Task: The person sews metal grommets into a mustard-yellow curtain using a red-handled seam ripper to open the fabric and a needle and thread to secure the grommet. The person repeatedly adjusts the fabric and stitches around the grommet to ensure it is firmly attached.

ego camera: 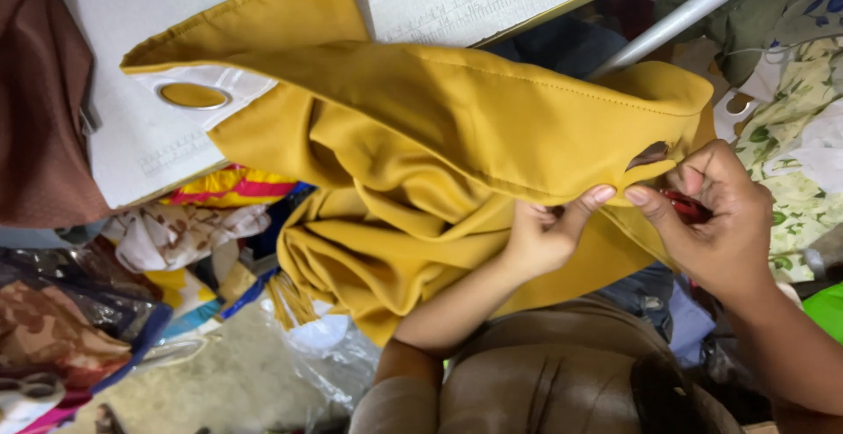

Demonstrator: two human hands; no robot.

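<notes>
The mustard-yellow curtain [421, 135] lies folded and bunched across the middle of the view, its stitched hem band running from the white worktop [132, 12] at the upper left out past the worktop's near edge to the right. A small cut hole [648, 155] shows in the hem band near its right end. At the left end, an oval eyelet opening [193, 95] sits in a white stiffening strip [219, 87], which rests on the worktop.

The left hand [544, 236] grips the lower edge of the hem just below and left of the hole, fingers [590, 198] clamped on the fabric. The right hand [716, 214] pinches the same edge just to the right, its fingers [645, 198] closed on the curtain and almost touching those of the left. A small red object [689, 207] is tucked inside the right palm; its kind cannot be told.

A grey metal pole [694, 8] crosses the upper right. Floral cloth [790, 153] lies at the right edge. Brown fabric [39, 100] hangs at the left, with mixed patterned cloths [184, 227] and clear plastic wrap [325, 346] below.
</notes>
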